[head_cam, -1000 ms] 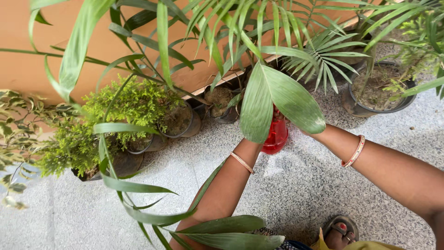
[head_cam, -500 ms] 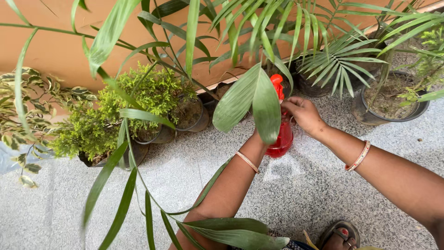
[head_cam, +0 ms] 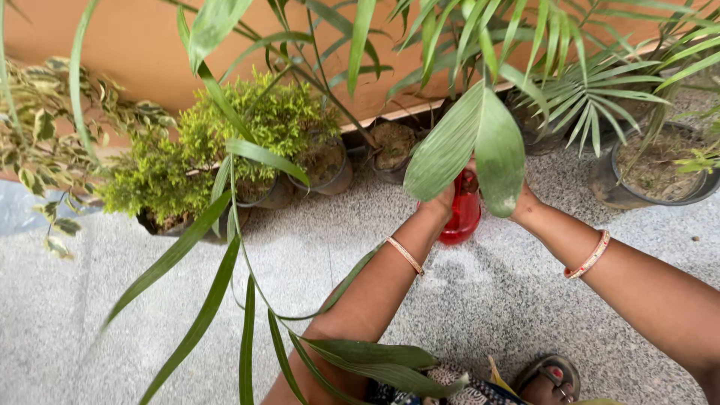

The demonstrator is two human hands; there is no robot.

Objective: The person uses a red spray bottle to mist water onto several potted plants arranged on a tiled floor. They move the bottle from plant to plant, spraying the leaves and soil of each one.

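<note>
A red translucent spray bottle (head_cam: 463, 216) stands on the speckled stone floor in front of a row of potted plants. My left hand (head_cam: 439, 204) presses against the bottle's left side, with its fingers hidden behind a broad split green leaf (head_cam: 472, 146). My right hand (head_cam: 525, 207) comes in from the right at the bottle's top. Only the heel of that hand shows below the same leaf, so its grip is hidden. Both wrists wear thin bangles.
Dark pots line the orange wall (head_cam: 112, 45): a bushy yellow-green plant (head_cam: 247, 135), a small soil-filled pot (head_cam: 394, 146) and a large pot (head_cam: 652, 180) at right. Long palm fronds hang across the view. My sandalled foot (head_cam: 551, 375) rests at the bottom edge.
The view has shifted, and the broad leaf now covers the bottle's red sprayer head and my right hand's fingers, which showed half a second ago. Both hands stay at the bottle.
</note>
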